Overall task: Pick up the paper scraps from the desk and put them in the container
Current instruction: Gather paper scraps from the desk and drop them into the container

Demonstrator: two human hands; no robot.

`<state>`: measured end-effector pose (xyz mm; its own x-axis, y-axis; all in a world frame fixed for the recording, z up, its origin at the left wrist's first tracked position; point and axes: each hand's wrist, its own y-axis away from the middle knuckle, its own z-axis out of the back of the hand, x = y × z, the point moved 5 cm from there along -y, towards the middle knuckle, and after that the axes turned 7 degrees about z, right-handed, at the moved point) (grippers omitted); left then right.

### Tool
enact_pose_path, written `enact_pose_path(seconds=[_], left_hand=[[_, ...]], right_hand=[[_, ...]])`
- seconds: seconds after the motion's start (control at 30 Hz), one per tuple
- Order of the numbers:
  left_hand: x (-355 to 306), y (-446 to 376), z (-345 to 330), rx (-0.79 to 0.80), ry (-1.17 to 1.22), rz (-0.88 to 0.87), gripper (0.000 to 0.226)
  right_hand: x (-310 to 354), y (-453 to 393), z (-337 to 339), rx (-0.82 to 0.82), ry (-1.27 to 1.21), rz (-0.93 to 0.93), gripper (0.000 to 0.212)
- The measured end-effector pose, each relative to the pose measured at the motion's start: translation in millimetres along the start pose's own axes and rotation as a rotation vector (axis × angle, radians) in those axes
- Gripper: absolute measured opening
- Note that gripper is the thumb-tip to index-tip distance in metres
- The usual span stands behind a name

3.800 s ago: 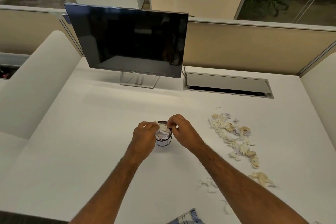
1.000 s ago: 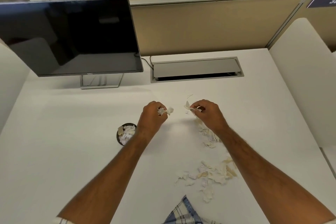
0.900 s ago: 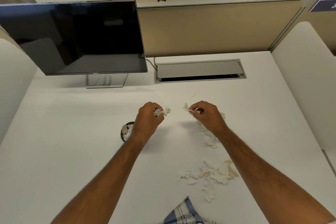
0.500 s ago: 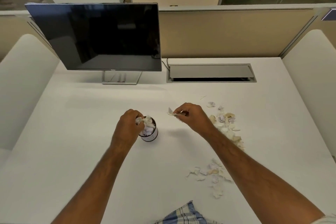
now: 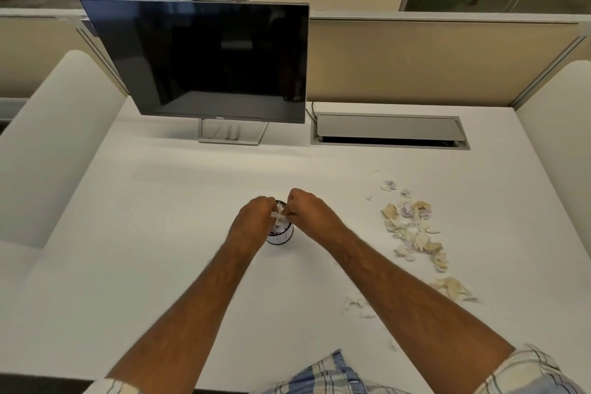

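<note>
Paper scraps [image 5: 279,216] pinched between fingers [image 5: 271,206] of both hands, directly over the container [image 5: 281,237].

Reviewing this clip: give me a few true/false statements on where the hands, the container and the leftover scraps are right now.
1. Both hands, the left hand and the right hand, meet over the container. True.
2. The container is empty. False: scraps show inside it.
3. The loose scraps lie to the right of the container. True.
4. The monitor shows a bright picture. False: its screen is dark.
5. The desk is cleared of paper. False: many scraps remain.
</note>
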<state>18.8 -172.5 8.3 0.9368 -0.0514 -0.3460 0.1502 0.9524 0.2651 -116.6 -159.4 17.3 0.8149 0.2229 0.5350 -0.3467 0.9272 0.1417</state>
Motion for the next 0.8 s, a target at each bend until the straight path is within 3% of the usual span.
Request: enact_pose_path(seconds=[0.13, 0.23, 0.33, 0.57, 0.8], left_hand=[[-2.8, -3.7, -0.5, -0.026, -0.102, -0.078, 0.013], [-0.3, -5.8, -3.9, -0.058, -0.184, -0.110, 0.003], [1.0, -6.9, -9.7, -0.119, -0.339, -0.123, 0.016], [7.6, -14.2, -16.8, -0.020, -0.455, -0.072, 0.029], [15.6, -12.6, -24.1, 0.125, -0.503, -0.034, 0.020]], right_hand=[[8.6, -2.8, 2.1, -0.003, 0.110, 0.095, 0.013], [11.5, -5.4, 3.2, -0.011, 0.070, 0.094, 0.008], [15.2, -7.8, -1.7, 0.010, 0.053, 0.088, 0.007], [21.5, -16.2, -5.1, 0.095, 0.168, 0.007, 0.014], [28.4, -16.9, -15.7, 0.209, 0.136, -0.034, 0.023]])
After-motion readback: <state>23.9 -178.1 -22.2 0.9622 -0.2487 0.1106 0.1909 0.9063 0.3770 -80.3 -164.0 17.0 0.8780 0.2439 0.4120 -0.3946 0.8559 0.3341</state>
